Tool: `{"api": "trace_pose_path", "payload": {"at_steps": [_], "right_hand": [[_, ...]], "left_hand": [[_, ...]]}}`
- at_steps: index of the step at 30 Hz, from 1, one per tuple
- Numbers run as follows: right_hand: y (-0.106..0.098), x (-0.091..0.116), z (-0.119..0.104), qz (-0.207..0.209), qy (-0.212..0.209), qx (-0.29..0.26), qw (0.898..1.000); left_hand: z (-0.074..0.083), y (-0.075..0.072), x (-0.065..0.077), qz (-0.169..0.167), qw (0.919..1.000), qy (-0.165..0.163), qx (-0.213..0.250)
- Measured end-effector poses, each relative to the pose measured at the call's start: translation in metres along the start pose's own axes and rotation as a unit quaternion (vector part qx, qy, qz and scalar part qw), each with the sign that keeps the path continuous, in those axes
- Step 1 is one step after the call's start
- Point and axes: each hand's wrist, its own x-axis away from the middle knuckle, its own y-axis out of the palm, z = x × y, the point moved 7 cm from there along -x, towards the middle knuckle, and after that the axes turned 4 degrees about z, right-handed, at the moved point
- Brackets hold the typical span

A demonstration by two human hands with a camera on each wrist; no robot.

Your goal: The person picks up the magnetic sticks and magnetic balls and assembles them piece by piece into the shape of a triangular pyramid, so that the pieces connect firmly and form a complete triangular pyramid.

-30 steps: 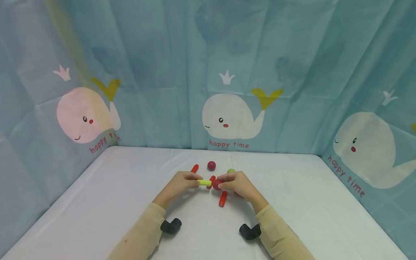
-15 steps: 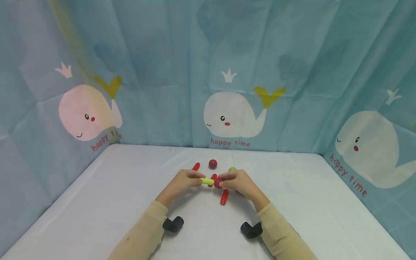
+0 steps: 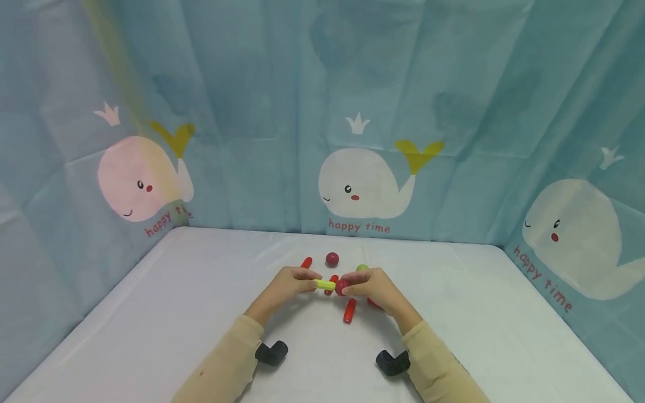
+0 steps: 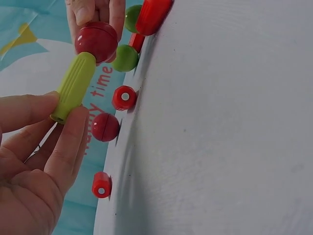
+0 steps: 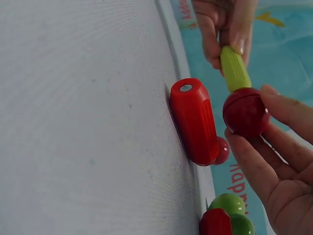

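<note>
Above the table, my left hand point(image 3: 289, 284) pinches the rear end of a ridged yellow-green plastic rod point(image 4: 76, 83) between thumb and fingers. My right hand point(image 3: 375, 285) holds a glossy red ball point(image 5: 244, 113) between thumb and fingertips. The rod's front end meets the ball's side, so the two form one line between my hands. A small hole shows in the rod's rear end in the left wrist view. Under and around my hands lie red ridged rods, among them one nearest me point(image 3: 350, 311) and one partly behind my left hand point(image 3: 306, 263).
A second red ball point(image 3: 332, 259) rests farther back on the white tabletop point(image 3: 151, 336). Two green balls point(image 4: 125, 58) point(image 5: 228, 202) sit past my right hand, close to another red rod point(image 5: 215, 223). A blue whale-print curtain point(image 3: 252, 184) stands behind and at both sides.
My left hand has come slightly to the right, bringing the rod close up against the ball. The right hand keeps its hold on the ball. The head view has shifted a little.
</note>
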Motion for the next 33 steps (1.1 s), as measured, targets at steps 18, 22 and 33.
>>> {"api": "trace_pose_path", "payload": {"at_steps": [18,22,33], "right_hand": [[-0.0018,0.0007,0.001,0.009,0.002,0.004,1.0],[-0.0052,0.0006,0.0014,0.013,0.009,0.009,1.0],[-0.0043,-0.0011,-0.0001,0.012,0.008,0.008,1.0]], "left_hand": [[-0.0003,0.0027,0.001,0.003,0.9999,-0.012,-0.002],[0.0005,0.0039,-0.0017,0.0,0.9999,-0.014,0.002],[-0.0016,-0.0012,-0.0038,0.025,0.999,-0.028,-0.022]]}}
